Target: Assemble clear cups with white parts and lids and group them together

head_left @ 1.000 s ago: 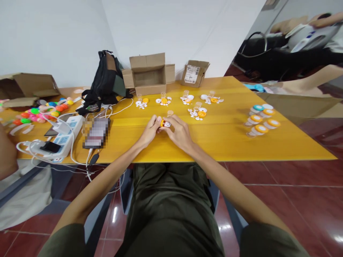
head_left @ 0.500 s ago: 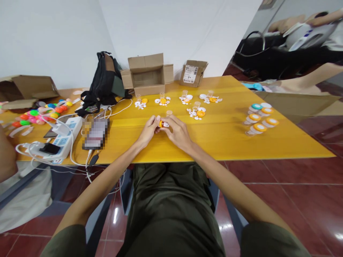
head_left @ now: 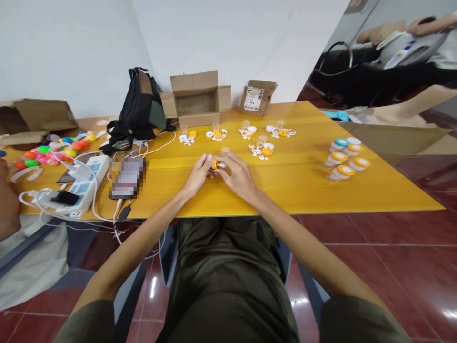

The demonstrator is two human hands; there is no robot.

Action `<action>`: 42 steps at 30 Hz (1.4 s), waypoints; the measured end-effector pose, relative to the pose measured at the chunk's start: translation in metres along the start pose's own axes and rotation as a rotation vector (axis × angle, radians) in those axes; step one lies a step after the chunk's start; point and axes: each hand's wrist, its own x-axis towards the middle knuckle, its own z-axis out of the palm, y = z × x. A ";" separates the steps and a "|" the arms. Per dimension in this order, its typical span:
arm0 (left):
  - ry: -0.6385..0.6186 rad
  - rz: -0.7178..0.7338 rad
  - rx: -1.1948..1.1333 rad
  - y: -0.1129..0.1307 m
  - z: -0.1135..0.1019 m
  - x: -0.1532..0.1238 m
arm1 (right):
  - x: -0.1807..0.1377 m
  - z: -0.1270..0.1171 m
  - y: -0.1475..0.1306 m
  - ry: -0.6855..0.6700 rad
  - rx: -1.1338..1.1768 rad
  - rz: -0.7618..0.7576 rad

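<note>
My left hand (head_left: 198,175) and my right hand (head_left: 238,177) meet at the middle of the yellow table (head_left: 293,183), fingers pinched together on a small orange piece (head_left: 215,164) with a white part beside it. A small clear cup (head_left: 225,150) stands just behind the hands. Further back lie several little sets of white parts, orange lids and clear cups (head_left: 262,150). Most of the held piece is hidden by my fingers.
Closed jars with orange and teal lids (head_left: 347,159) stand at the right. On the left are a phone (head_left: 127,178), a power strip with cables (head_left: 76,185) and coloured balls (head_left: 50,151). A black backpack (head_left: 140,109) and open cardboard boxes (head_left: 197,99) line the back. Another person's arm (head_left: 6,205) is at far left.
My hands have stayed in place, with only slight finger movement around the orange piece. The view has shifted a little.
</note>
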 end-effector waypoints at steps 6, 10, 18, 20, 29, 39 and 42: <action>-0.052 0.008 -0.062 0.002 -0.007 -0.001 | 0.000 -0.002 0.004 0.060 0.038 0.045; -0.065 0.015 -0.069 0.003 -0.008 -0.002 | 0.000 -0.003 0.006 0.085 0.049 0.065; -0.044 0.046 -0.054 0.002 -0.010 0.000 | 0.000 -0.003 0.006 0.083 0.072 0.057; -0.043 0.039 -0.057 0.002 -0.010 0.000 | 0.000 -0.003 0.006 0.076 0.081 0.040; -0.064 0.022 -0.097 0.001 -0.011 0.000 | -0.001 -0.003 0.007 0.044 0.121 0.003; -0.098 0.010 -0.040 0.003 -0.010 -0.001 | -0.002 -0.005 0.004 0.036 0.147 -0.002; -0.092 0.025 -0.007 0.002 -0.010 -0.001 | -0.002 -0.006 0.003 0.022 0.145 -0.002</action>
